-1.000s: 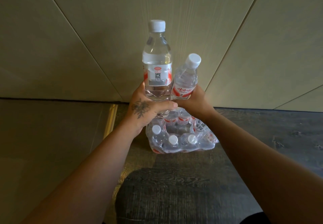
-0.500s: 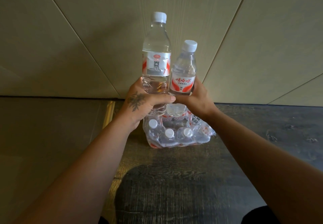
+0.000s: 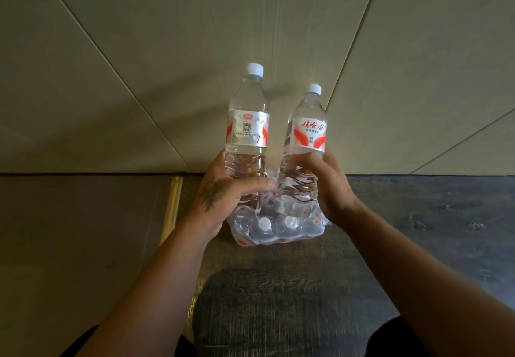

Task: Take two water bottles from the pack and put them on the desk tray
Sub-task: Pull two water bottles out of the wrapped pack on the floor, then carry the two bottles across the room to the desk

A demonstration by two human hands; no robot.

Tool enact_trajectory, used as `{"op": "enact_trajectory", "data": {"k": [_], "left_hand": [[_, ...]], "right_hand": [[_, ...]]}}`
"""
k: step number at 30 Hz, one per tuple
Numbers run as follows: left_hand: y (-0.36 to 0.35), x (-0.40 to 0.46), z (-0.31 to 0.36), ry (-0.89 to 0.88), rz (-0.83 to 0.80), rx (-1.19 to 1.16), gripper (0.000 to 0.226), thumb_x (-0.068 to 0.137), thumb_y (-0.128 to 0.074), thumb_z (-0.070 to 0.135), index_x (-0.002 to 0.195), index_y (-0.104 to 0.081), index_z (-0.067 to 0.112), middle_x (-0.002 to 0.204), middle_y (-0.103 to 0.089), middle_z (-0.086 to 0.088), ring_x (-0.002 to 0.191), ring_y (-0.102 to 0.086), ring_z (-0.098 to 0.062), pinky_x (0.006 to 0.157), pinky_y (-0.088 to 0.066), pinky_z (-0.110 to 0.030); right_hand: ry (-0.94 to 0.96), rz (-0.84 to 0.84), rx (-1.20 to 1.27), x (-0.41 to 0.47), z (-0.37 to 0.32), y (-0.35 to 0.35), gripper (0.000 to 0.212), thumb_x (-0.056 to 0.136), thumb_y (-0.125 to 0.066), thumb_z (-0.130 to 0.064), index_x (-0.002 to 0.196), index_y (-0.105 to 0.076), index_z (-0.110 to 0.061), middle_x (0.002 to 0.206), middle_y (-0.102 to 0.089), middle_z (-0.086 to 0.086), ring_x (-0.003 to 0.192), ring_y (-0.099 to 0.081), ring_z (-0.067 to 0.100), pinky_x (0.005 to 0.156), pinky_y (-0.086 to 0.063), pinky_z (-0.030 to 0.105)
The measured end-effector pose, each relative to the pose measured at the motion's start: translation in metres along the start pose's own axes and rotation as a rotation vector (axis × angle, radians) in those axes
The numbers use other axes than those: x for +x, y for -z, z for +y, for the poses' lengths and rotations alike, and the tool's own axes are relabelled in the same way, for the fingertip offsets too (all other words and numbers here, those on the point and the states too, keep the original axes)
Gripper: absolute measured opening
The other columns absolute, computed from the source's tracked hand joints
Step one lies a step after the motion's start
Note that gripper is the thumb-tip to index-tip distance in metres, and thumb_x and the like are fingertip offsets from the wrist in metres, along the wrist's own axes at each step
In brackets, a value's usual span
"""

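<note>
I hold two clear water bottles with white caps and red-and-white labels upright above the pack. My left hand (image 3: 225, 192) grips the lower body of the left bottle (image 3: 248, 122). My right hand (image 3: 328, 186) grips the lower body of the right bottle (image 3: 306, 139), which leans slightly left. Below them the shrink-wrapped pack (image 3: 278, 231) of several bottles lies on the dark wood floor, against the wall and partly hidden by my hands. No desk tray is in view.
A beige panelled wall (image 3: 250, 22) rises right behind the pack. A brass strip (image 3: 171, 206) divides the dark wood floor (image 3: 418, 231) from a smooth brown floor (image 3: 83, 231) on the left. My shadow falls on the wood near me.
Both bottles have come fully out of the pack and moved apart. The right bottle has been lifted clear and turned, label facing me.
</note>
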State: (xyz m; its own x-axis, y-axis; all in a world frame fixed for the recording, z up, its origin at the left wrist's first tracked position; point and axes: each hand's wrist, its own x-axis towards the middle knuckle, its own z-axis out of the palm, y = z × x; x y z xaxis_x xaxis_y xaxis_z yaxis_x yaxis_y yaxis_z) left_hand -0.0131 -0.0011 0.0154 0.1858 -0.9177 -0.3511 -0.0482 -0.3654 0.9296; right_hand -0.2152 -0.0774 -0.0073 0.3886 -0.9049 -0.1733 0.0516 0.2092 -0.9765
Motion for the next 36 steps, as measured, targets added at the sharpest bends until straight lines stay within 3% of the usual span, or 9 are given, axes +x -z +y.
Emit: {"op": "enact_trajectory", "data": {"k": [4,7,10,13,18,21,25,31,36], "left_hand": [[-0.001,-0.019,0.017,0.023,0.009,-0.036,0.075,0.048,-0.097,0.044,0.119,-0.074,0.036,0.105,-0.086,0.006,0.101,-0.082,-0.017,0.094,-0.062,-0.050],[0.000,-0.032,0.035,0.022,0.005,-0.053,0.066,0.051,-0.097,0.040,0.114,-0.078,0.036,0.101,-0.086,0.004,0.101,-0.082,-0.024,0.087,-0.062,-0.048],[-0.001,-0.051,0.060,0.043,0.034,-0.092,0.072,0.051,-0.095,0.040,0.120,-0.077,0.025,0.102,-0.084,-0.001,0.105,-0.079,-0.034,0.084,-0.060,-0.048],[0.000,-0.077,0.097,0.092,0.047,-0.150,0.075,0.052,-0.089,0.034,0.123,-0.076,0.014,0.105,-0.082,-0.012,0.100,-0.077,-0.037,0.081,-0.058,-0.047],[0.006,-0.139,0.181,0.241,0.015,-0.162,0.090,0.046,-0.085,0.038,0.128,-0.073,0.004,0.092,-0.082,-0.006,0.077,-0.077,-0.023,0.058,-0.059,-0.033],[0.010,-0.185,0.239,0.306,-0.021,-0.141,0.087,0.045,-0.085,0.039,0.124,-0.074,0.005,0.085,-0.081,-0.002,0.072,-0.076,-0.021,0.058,-0.059,-0.033],[0.013,-0.251,0.324,0.304,-0.037,-0.137,0.078,0.047,-0.086,0.035,0.119,-0.075,0.008,0.086,-0.081,-0.002,0.079,-0.076,-0.026,0.071,-0.057,-0.040],[0.020,-0.350,0.446,0.373,-0.069,-0.211,0.072,0.050,-0.089,0.030,0.118,-0.073,0.011,0.079,-0.079,-0.005,0.066,-0.077,-0.020,0.055,-0.061,-0.033],[0.027,-0.410,0.521,0.358,-0.037,-0.282,0.064,0.048,-0.088,0.029,0.110,-0.076,0.016,0.079,-0.078,-0.005,0.064,-0.076,-0.020,0.053,-0.060,-0.033]], "right_hand": [[-0.058,0.014,0.023,-0.027,-0.019,0.012,0.036,0.089,-0.068,-0.028,0.120,-0.064,-0.009,0.103,-0.072,0.008,0.095,-0.072,0.029,0.089,-0.060,0.050],[-0.079,0.041,-0.011,-0.050,-0.032,0.019,0.051,0.082,-0.072,-0.039,0.127,-0.063,-0.015,0.107,-0.076,0.004,0.096,-0.076,0.026,0.086,-0.062,0.048],[-0.106,0.062,-0.024,-0.072,-0.056,0.019,0.065,0.077,-0.073,-0.047,0.135,-0.060,-0.018,0.114,-0.076,0.007,0.102,-0.077,0.027,0.090,-0.063,0.048],[-0.148,0.084,-0.010,-0.098,-0.098,0.012,0.071,0.074,-0.073,-0.050,0.136,-0.059,-0.019,0.111,-0.077,0.003,0.097,-0.079,0.020,0.085,-0.061,0.039],[-0.196,0.136,0.042,-0.157,-0.198,-0.001,0.066,0.075,-0.075,-0.047,0.134,-0.060,-0.024,0.107,-0.080,-0.006,0.096,-0.080,0.016,0.076,-0.064,0.027],[-0.219,0.174,0.056,-0.195,-0.267,-0.010,0.060,0.074,-0.075,-0.049,0.129,-0.062,-0.030,0.107,-0.080,-0.008,0.095,-0.080,0.015,0.074,-0.064,0.023],[-0.256,0.213,0.066,-0.246,-0.363,-0.022,0.066,0.072,-0.075,-0.052,0.131,-0.061,-0.027,0.109,-0.080,-0.006,0.097,-0.080,0.016,0.074,-0.065,0.028],[-0.317,0.260,0.087,-0.319,-0.495,-0.031,0.069,0.073,-0.077,-0.052,0.135,-0.063,-0.026,0.118,-0.078,0.004,0.107,-0.078,0.028,0.092,-0.062,0.050],[-0.308,0.261,0.030,-0.362,-0.574,-0.038,0.067,0.072,-0.076,-0.055,0.133,-0.063,-0.028,0.116,-0.078,0.000,0.105,-0.078,0.022,0.094,-0.061,0.049]]}}
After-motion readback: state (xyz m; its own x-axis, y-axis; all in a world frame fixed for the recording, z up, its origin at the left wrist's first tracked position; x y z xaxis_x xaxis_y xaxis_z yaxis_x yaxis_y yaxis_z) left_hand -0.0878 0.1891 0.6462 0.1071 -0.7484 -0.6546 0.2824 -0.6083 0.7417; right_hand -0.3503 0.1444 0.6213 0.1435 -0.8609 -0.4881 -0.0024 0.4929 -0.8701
